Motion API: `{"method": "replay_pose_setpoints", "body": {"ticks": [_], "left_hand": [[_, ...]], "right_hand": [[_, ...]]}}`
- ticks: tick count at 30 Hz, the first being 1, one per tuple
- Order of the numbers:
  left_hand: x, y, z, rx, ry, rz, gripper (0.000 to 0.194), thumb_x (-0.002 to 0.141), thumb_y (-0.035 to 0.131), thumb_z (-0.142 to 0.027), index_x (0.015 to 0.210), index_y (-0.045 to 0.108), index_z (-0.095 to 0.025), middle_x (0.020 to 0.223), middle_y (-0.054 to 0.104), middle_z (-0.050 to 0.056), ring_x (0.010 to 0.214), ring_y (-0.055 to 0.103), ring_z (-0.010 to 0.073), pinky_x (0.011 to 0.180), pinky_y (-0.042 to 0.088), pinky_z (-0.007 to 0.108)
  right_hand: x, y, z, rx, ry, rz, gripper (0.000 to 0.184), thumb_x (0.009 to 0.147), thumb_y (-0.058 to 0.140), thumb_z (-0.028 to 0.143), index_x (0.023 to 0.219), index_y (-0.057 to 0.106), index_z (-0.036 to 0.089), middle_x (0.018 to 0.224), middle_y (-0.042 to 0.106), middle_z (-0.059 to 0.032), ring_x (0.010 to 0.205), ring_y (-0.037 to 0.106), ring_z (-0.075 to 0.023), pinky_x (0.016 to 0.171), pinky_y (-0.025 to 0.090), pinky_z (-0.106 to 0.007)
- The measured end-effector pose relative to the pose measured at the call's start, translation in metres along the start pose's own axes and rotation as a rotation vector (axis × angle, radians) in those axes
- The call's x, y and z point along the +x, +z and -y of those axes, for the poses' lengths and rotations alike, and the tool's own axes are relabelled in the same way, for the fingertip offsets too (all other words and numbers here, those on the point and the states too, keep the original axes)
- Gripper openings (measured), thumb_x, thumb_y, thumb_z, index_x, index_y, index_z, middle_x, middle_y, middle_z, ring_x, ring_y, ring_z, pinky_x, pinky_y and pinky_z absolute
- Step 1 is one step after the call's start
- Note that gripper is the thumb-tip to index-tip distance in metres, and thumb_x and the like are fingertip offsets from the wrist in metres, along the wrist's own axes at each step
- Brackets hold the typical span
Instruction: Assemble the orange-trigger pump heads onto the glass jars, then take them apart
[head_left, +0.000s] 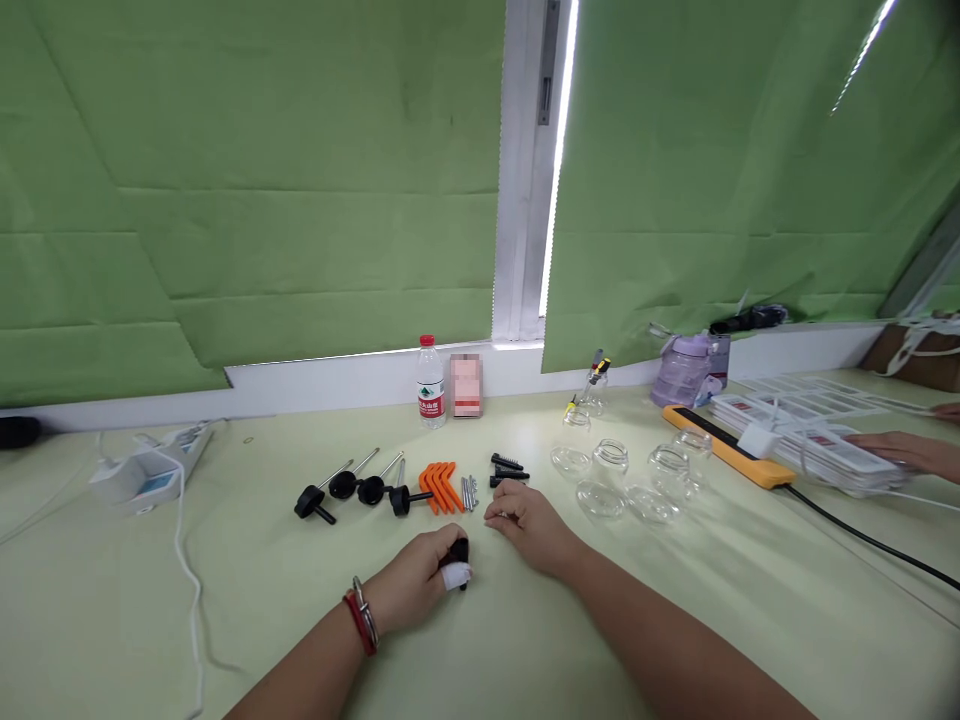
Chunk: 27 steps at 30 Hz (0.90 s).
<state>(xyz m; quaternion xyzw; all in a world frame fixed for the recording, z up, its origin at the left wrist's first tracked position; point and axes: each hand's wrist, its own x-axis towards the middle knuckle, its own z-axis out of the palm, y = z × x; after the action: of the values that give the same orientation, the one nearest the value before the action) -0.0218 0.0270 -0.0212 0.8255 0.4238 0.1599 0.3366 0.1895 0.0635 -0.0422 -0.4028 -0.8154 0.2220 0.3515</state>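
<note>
My left hand [427,575], with white tape round one finger, is closed on a small black plastic part [460,550] just above the table. Close by on the right, my right hand [529,525] has its thumb and fingertips pinched together; whatever lies between them is too small to make out. Beyond my hands are several slim metal pins [469,493], several orange bent pieces [441,487] in a row and a few black ribbed pieces [508,472]. Left of these lie several black round caps with metal rods [343,485].
Clear glass jars [609,460] and round clear pieces [600,498] stand at right, near a yellow power strip [727,447]. A water bottle [431,385] and pink box [466,385] are behind. White cables [184,540] run at left. Another person's hand [900,447] rests on white stacked items.
</note>
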Motion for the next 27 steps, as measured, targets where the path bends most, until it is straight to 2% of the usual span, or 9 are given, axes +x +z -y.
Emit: {"method": "replay_pose_setpoints", "body": {"ticks": [3, 6, 16, 27], "left_hand": [[0.001, 0.003, 0.002, 0.042, 0.022, -0.008, 0.012, 0.08, 0.044, -0.032, 0.081, 0.043, -0.02, 0.072, 0.046, -0.002, 0.065, 0.038, 0.0125, 0.059, 0.034, 0.023], [0.001, 0.006, 0.005, 0.05, 0.063, -0.016, 0.011, 0.08, 0.045, -0.03, 0.084, 0.045, -0.02, 0.074, 0.047, -0.002, 0.065, 0.039, 0.0128, 0.06, 0.035, 0.023], [0.002, 0.007, 0.005, 0.041, 0.077, -0.022, 0.01, 0.08, 0.045, -0.027, 0.086, 0.047, -0.019, 0.074, 0.048, -0.002, 0.065, 0.039, 0.0128, 0.061, 0.035, 0.023], [0.001, 0.005, 0.001, 0.054, 0.061, -0.016, 0.009, 0.08, 0.045, -0.028, 0.082, 0.044, -0.02, 0.072, 0.047, -0.002, 0.064, 0.038, 0.0122, 0.059, 0.034, 0.023]], "right_hand": [[-0.003, 0.004, 0.02, 0.166, -0.042, -0.016, 0.014, 0.082, 0.054, 0.022, 0.081, 0.068, 0.021, 0.082, 0.052, -0.0014, 0.074, 0.052, -0.012, 0.068, 0.041, -0.023], [-0.004, 0.007, 0.029, 0.264, -0.062, 0.009, 0.014, 0.081, 0.056, 0.026, 0.081, 0.069, 0.021, 0.08, 0.053, -0.0016, 0.074, 0.052, -0.0124, 0.068, 0.042, -0.024], [-0.005, 0.011, 0.027, 0.356, -0.068, 0.054, 0.014, 0.081, 0.057, 0.026, 0.085, 0.071, 0.024, 0.08, 0.054, -0.0017, 0.074, 0.053, -0.0127, 0.069, 0.042, -0.025], [-0.003, 0.009, 0.023, 0.354, -0.043, 0.022, 0.014, 0.08, 0.057, 0.027, 0.079, 0.069, 0.02, 0.08, 0.057, -0.0022, 0.074, 0.055, -0.0128, 0.069, 0.044, -0.024]]}}
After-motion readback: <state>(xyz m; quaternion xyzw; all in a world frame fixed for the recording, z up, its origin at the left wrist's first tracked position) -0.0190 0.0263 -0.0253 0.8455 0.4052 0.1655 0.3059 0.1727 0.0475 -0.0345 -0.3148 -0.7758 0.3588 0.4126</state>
